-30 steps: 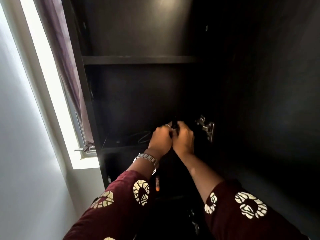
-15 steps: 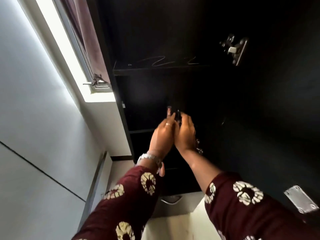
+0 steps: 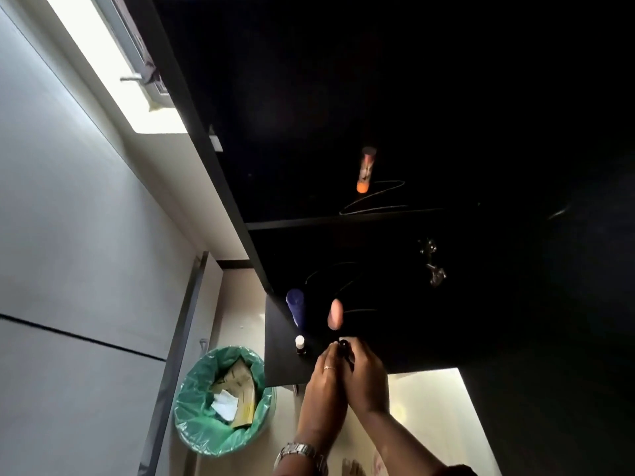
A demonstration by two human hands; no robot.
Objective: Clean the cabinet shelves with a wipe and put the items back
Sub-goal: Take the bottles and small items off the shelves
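The black cabinet (image 3: 254, 255) stands open, and its inside is very dark. My left hand (image 3: 323, 383) and my right hand (image 3: 366, 376) are pressed together over the front of the lowest shelf (image 3: 285, 369). Between their fingertips they pinch a small dark item (image 3: 343, 345); what it is cannot be made out. On that shelf stand a blue bottle (image 3: 296, 309), a pink item (image 3: 335, 314) and a small dark bottle with a white cap (image 3: 300, 345). An orange-capped tube (image 3: 366, 170) stands on the shelf above. No wipe shows.
A bin lined with a green bag (image 3: 223, 400), holding paper and cartons, stands on the floor left of the cabinet. A metal hinge (image 3: 433, 266) sticks out on the cabinet's right side. A white wall and a bright window (image 3: 113, 67) fill the left.
Both hands, still together on the small dark item, have come down from a higher shelf to the lowest one. The view has swung down, so the bin and floor now show.
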